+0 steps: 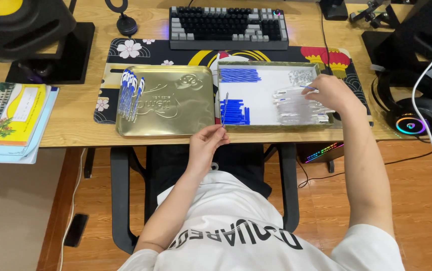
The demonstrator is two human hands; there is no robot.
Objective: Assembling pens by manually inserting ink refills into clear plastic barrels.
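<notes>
The left hand pinches a clear pen barrel upright at the near edge of the worktop, fingers closed on its lower end. The right hand reaches into the white-lined tray, fingertips closed on a thin blue refill above the clear barrels. Finished pens lie on the gold tin lid.

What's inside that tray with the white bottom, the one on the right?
The tray holds two groups of blue pen refills, clear pen barrels and a small pile of tiny parts. The right hand covers its right edge, so anything there is hidden.
</notes>
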